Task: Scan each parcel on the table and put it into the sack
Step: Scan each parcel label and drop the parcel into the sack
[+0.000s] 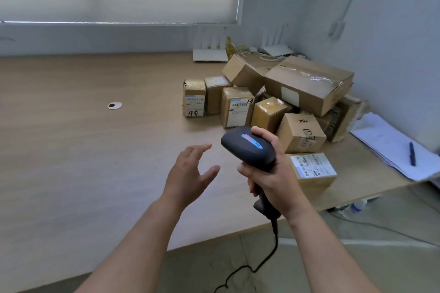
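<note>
Several brown cardboard parcels are heaped at the back right of the wooden table (71, 150), with a large taped box (309, 83) on top. One small parcel with a white label (313, 169) lies nearest, just right of my right hand. My right hand (269, 173) grips the handle of a black barcode scanner (247, 145), whose head points left and away. My left hand (190, 171) hovers over the table left of the scanner, fingers spread and holding nothing. No sack is in view.
A stack of papers (392, 147) with a blue pen (412, 153) lies at the table's right edge. Two white routers (209, 53) and cables stand by the back wall. A round cable grommet (114, 105) sits mid-table. The scanner's cord (266, 257) hangs past the front edge.
</note>
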`<control>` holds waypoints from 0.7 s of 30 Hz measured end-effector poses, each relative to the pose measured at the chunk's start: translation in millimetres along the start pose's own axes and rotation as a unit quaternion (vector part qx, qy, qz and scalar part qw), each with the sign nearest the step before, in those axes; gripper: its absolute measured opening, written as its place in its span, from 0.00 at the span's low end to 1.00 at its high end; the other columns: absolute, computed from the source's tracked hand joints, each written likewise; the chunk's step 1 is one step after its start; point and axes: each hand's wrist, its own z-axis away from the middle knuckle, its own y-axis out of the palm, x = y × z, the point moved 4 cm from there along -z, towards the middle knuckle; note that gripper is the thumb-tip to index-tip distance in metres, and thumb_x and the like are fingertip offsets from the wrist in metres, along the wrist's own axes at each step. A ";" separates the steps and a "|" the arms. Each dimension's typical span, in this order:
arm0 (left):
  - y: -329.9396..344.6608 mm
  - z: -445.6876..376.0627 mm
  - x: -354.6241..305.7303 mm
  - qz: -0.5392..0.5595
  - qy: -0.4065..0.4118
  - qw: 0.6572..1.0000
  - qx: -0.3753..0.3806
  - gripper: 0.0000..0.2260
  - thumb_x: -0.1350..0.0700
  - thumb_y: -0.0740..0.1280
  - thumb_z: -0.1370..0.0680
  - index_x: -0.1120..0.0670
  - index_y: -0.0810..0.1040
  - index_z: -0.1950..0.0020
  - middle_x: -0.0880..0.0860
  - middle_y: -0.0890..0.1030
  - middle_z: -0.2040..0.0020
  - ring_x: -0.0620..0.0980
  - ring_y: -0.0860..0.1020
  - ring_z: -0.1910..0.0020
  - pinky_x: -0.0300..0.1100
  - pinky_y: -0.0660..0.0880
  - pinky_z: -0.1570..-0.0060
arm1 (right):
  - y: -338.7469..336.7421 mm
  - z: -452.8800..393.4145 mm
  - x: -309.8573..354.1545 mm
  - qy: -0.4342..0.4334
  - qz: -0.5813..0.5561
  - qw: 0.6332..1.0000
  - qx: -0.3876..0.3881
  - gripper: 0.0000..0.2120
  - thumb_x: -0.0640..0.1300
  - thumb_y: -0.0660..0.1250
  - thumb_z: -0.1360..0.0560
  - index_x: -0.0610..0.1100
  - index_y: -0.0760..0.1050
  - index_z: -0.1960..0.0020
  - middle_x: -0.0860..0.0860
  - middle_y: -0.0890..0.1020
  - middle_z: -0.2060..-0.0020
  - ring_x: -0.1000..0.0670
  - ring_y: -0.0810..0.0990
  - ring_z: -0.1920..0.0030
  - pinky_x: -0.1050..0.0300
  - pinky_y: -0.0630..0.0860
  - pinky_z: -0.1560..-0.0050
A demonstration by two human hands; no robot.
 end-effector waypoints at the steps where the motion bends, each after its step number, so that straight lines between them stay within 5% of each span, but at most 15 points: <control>1: 4.4 -3.1 -2.4 0.003 0.006 1.000 0.007 0.24 0.49 0.68 0.24 0.49 0.68 0.29 0.49 0.71 0.32 0.47 0.69 0.34 0.40 0.68 0.41 | -4.1 0.6 -2.1 0.006 0.003 1.000 -0.006 0.32 0.41 0.73 0.31 0.61 0.67 0.32 0.47 0.75 0.42 0.44 0.75 0.71 0.50 0.76 0.71; 6: 35.6 -9.0 -21.0 -0.005 0.032 0.998 0.061 0.24 0.48 0.66 0.23 0.48 0.67 0.28 0.48 0.70 0.32 0.46 0.67 0.33 0.38 0.66 0.41 | -30.2 4.0 -12.2 0.009 0.002 0.999 -0.031 0.32 0.41 0.73 0.32 0.63 0.68 0.34 0.40 0.75 0.44 0.45 0.75 0.73 0.51 0.74 0.72; 17: 126.7 -42.0 -100.6 -0.045 0.056 0.986 0.150 0.22 0.47 0.62 0.20 0.47 0.64 0.27 0.47 0.68 0.29 0.46 0.66 0.31 0.40 0.66 0.37 | -147.8 13.1 -29.8 0.007 0.003 0.995 -0.099 0.32 0.39 0.74 0.33 0.58 0.69 0.33 0.46 0.76 0.41 0.47 0.74 0.69 0.52 0.74 0.68; 21: 161.3 -56.6 -121.7 -0.079 0.054 0.979 0.182 0.23 0.48 0.63 0.20 0.47 0.64 0.26 0.48 0.68 0.29 0.47 0.66 0.31 0.42 0.67 0.37 | -187.0 13.4 -42.4 0.020 -0.017 0.994 -0.106 0.31 0.36 0.73 0.32 0.60 0.70 0.35 0.45 0.79 0.49 0.43 0.71 0.75 0.49 0.72 0.73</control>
